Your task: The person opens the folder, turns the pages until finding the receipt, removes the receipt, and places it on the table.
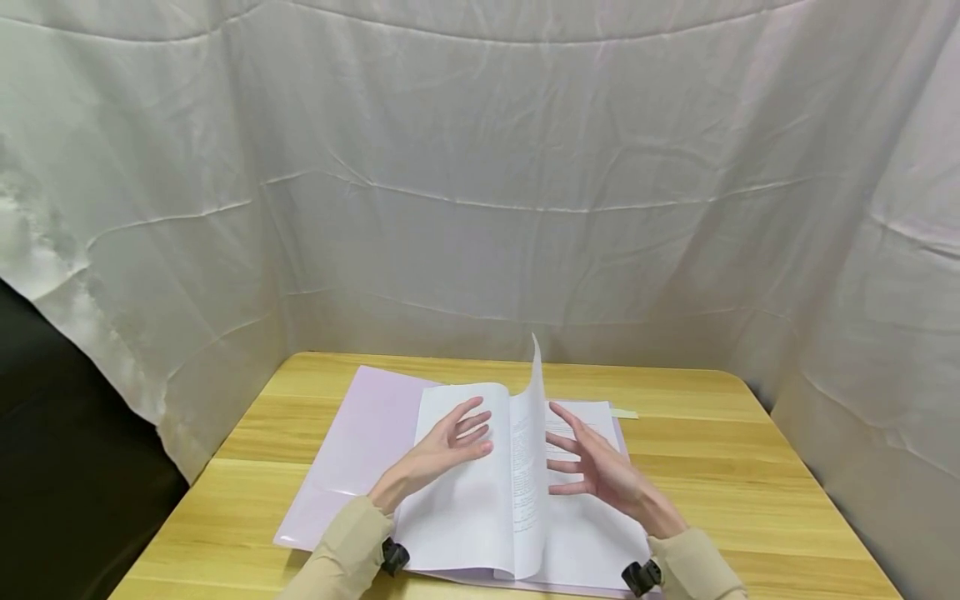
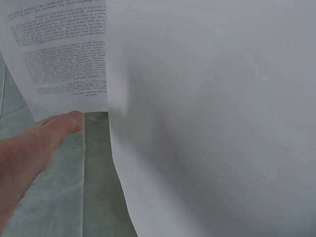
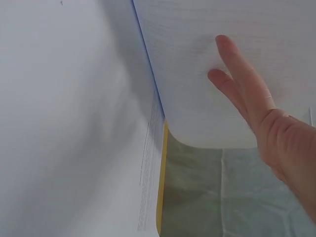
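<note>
An open lilac folder point(image 1: 352, 450) holds a stack of white printed sheets. One page point(image 1: 530, 475) stands nearly upright at the middle, its text side facing left. Over the left-hand pages point(image 1: 457, 517) is my left hand point(image 1: 450, 442), its fingers spread and nothing held. My right hand point(image 1: 596, 471) is on the other side of the raised page with long, spread fingers, also seen as a hand point(image 3: 271, 118) in the right wrist view. Its fingertips are at the raised sheet point(image 3: 197, 89); whether they touch it I cannot tell. Printed text point(image 2: 64, 54) shows past the left hand point(image 2: 34, 148) in the left wrist view.
The folder lies on a wooden table point(image 1: 720, 467). A pale yellowish strip point(image 1: 625, 413) sticks out past its right edge. Grey-white cloth point(image 1: 510, 167) hangs behind the table and along both sides. Something black point(image 1: 60, 450) stands at the far left.
</note>
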### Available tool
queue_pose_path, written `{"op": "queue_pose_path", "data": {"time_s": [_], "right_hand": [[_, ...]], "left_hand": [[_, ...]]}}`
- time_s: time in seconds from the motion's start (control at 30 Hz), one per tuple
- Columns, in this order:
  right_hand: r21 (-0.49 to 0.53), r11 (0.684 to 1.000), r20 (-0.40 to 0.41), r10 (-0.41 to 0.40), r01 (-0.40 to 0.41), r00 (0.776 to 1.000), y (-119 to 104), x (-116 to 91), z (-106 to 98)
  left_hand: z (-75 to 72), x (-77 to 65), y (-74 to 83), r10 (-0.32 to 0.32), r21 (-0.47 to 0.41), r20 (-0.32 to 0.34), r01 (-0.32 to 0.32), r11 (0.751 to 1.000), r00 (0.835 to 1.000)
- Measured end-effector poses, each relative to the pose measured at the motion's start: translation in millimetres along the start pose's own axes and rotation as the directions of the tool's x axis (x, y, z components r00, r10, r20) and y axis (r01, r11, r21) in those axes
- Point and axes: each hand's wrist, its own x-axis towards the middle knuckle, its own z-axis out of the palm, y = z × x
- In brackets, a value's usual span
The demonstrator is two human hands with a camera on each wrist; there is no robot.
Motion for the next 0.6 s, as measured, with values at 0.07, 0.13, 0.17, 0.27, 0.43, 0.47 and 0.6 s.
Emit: {"op": "queue_pose_path", "data": {"time_s": [0.07, 0.13, 0.17, 0.27, 0.43, 0.47, 0.6], "right_hand": [[0.000, 1.000, -0.001, 0.008, -0.008, 1.000, 1, 2, 1], [-0.018, 1.000, -0.010, 0.016, -0.016, 1.000, 2, 3, 3], [-0.031, 0.999, -0.011, 0.018, -0.019, 1.000, 3, 4, 3], [-0.077, 0.997, -0.018, 0.026, -0.027, 1.000, 5, 6, 4], [-0.119, 0.992, -0.010, 0.036, -0.037, 0.999, 8, 6, 6], [-0.122, 0.992, -0.008, 0.038, -0.039, 0.999, 8, 6, 6], [-0.141, 0.989, 0.000, 0.041, -0.040, 0.999, 9, 6, 6]], "left_hand": [[2.0, 1.7, 0.0, -0.012, -0.011, -0.008, 0.012, 1.000, 1.000], [3.9, 3.0, 0.3, -0.021, -0.024, -0.012, 0.020, 1.000, 1.000], [4.7, 3.5, 0.8, -0.024, -0.044, -0.010, 0.024, 0.999, 1.000], [7.3, 4.2, 2.8, -0.027, -0.110, 0.006, 0.027, 0.994, 1.000], [12.1, 5.2, 5.8, -0.022, -0.162, -0.001, 0.022, 0.987, 1.000], [13.1, 5.5, 6.2, -0.027, -0.156, -0.016, 0.025, 0.987, 1.000], [16.1, 6.3, 6.8, -0.078, -0.135, -0.114, 0.063, 0.989, 0.990]]}}
